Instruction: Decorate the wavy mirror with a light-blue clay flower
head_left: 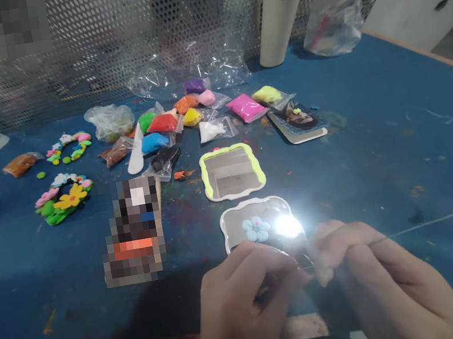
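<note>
My left hand [246, 287] is pinched closed at the lower middle, in front of the lower mirror. Fingers of my right hand [377, 266] are also pinched together, close to the left fingertips. A thin pale line shows between the two hands, but I cannot make out what either holds. Behind them lies a white scalloped-frame mirror [229, 221] with a light blue clay flower [256, 229] on its glass and a bright glare beside it. Its near edge is hidden by my hands. Just beyond is a second mirror [230, 169] with yellow-green clay along its frame.
Several bags of coloured clay, including a pink one [246, 107], lie behind the mirrors. Left are a white spatula [136, 153], a pixelated phone-shaped object [135, 231] and clay-decorated rings [64, 198]. A small booklet-like item [300, 121], a tumbler [284, 9] and a plastic bag [335, 24] stand right.
</note>
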`<act>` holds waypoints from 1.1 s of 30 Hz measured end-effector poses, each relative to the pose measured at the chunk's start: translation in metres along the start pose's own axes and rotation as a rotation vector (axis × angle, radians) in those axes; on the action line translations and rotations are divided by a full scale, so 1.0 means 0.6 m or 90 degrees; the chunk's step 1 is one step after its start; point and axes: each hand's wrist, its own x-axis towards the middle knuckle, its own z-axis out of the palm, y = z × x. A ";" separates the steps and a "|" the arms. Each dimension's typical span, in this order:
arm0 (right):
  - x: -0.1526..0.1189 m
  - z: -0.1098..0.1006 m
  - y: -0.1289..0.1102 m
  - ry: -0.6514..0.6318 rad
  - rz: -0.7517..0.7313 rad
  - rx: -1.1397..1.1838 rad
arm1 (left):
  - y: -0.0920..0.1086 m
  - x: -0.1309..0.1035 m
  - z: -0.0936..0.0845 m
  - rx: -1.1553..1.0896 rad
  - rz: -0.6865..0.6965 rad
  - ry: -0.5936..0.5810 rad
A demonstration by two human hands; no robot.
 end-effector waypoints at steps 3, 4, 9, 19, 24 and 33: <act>0.000 0.001 -0.001 0.006 0.010 0.004 | 0.001 0.001 -0.001 0.000 -0.007 -0.004; 0.000 0.001 -0.001 0.005 0.016 0.005 | 0.001 0.001 -0.002 0.003 -0.010 -0.006; 0.001 0.003 -0.001 0.003 0.009 0.000 | 0.001 0.001 -0.004 0.008 -0.009 -0.010; 0.002 0.002 0.002 0.002 0.014 0.016 | -0.001 0.000 -0.001 0.010 -0.006 -0.016; 0.002 0.005 -0.004 0.010 0.035 0.012 | -0.004 -0.001 -0.001 0.010 0.003 -0.017; -0.003 0.000 -0.007 0.004 0.051 0.014 | -0.006 -0.001 -0.001 0.048 0.064 -0.013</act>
